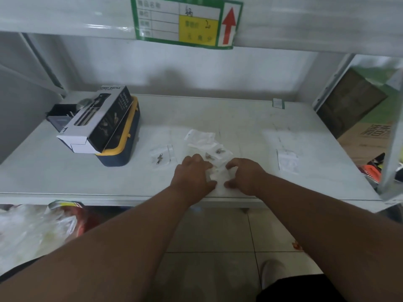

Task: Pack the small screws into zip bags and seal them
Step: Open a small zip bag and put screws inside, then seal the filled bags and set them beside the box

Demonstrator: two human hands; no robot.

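Clear plastic zip bag held between both hands at the front edge of the tabletop

Left hand (192,174) and right hand (244,176) each have fingers curled onto opposite sides of one small zip bag (220,175), seemingly pinching it flat; whether its strip is closed is too blurred to tell. Loose screws (212,154) lie just beyond the fingertips among more empty bags (201,138), and a filled bag (160,154) sits to the left, near a spray bottle box (98,120). To seal well, I would keep the screws low in the bag, press out air, then run thumb and finger firmly along the whole strip from one end.
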